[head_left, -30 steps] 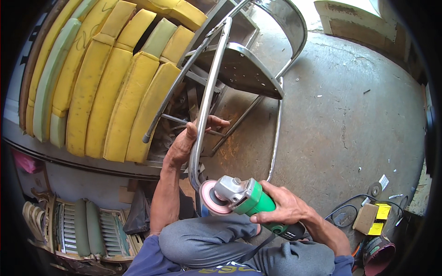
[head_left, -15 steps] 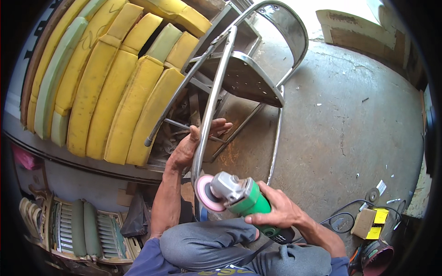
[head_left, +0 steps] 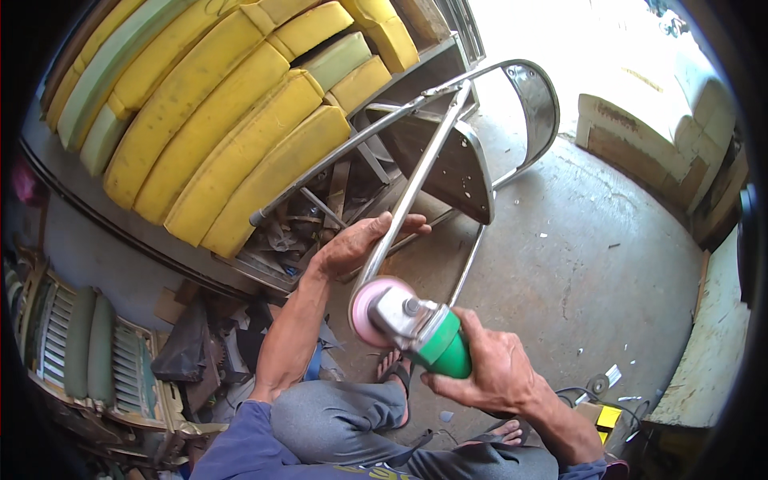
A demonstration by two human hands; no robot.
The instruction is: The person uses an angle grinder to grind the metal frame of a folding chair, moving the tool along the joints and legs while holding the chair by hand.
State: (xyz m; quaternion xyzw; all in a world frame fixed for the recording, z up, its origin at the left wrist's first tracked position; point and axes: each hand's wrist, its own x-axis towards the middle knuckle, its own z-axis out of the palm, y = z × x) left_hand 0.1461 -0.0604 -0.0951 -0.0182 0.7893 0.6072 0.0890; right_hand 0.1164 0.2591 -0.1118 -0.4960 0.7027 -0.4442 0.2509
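Observation:
My right hand (head_left: 496, 372) is wrapped around the green body of an angle grinder (head_left: 446, 358). Its pinkish round disc (head_left: 376, 312) lies against, or very close to, the lower bend of a metal tube; exact contact is hard to tell. That tube belongs to a metal folding chair (head_left: 458, 178), tilted before me, its dark seat panel dotted with holes and its curved backrest at the far end. Stretched out behind the tube, my left hand (head_left: 356, 242) props it with the palm and thumb side, fingers straight and not curled round it.
Yellow and pale green foam pads (head_left: 232, 152) stand stacked at the left. A slatted frame with grey-green rolls (head_left: 90, 344) lies lower left. A yellow and brown box (head_left: 606, 418), a cord and a loose disc (head_left: 598, 384) are at lower right. Pale furniture (head_left: 640, 144) stands far right.
The view has shifted, so chair and pads appear elsewhere. The grinder's disc now sits slightly higher along the tube's bend, and the grinder is turned a little. Both hands keep their places.

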